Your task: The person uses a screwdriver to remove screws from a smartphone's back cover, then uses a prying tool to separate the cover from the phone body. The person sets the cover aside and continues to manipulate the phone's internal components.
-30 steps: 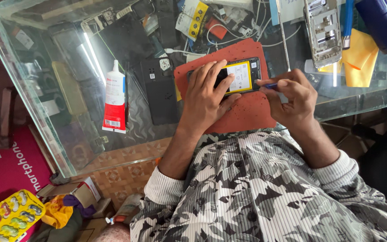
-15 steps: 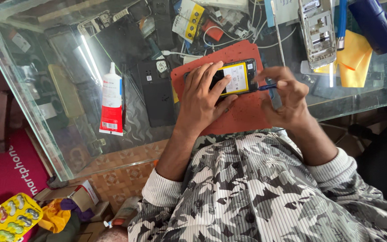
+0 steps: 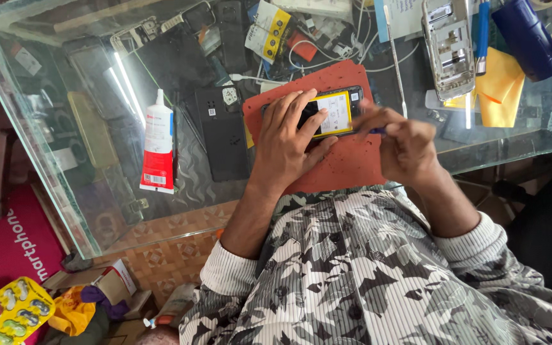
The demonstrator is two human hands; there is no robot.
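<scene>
An open phone with its back off lies on a red mat on the glass table. Inside it you can see a yellow and white battery. The phone sits near the top of the mat, lying sideways.

The left hand lies flat over the left part of the phone. Its fingers are spread and press down on the phone and the battery, and the thumb rests on the mat just under the phone.

The right hand is at the right end of the phone. Its fingers are pinched together on a thin tool with a blue bit that touches the phone's right edge. The hand is a bit blurry, so the tip of the tool is hard to see.

Just left of the mat lies a black phone back. Further left is a white and red glue tube, lying on the glass. Above the mat are wires and small parts in a messy heap. To the right are a bare silver phone frame, a yellow cloth and a dark blue bottle. A thin metal stick lies between the mat and the frame.
</scene>
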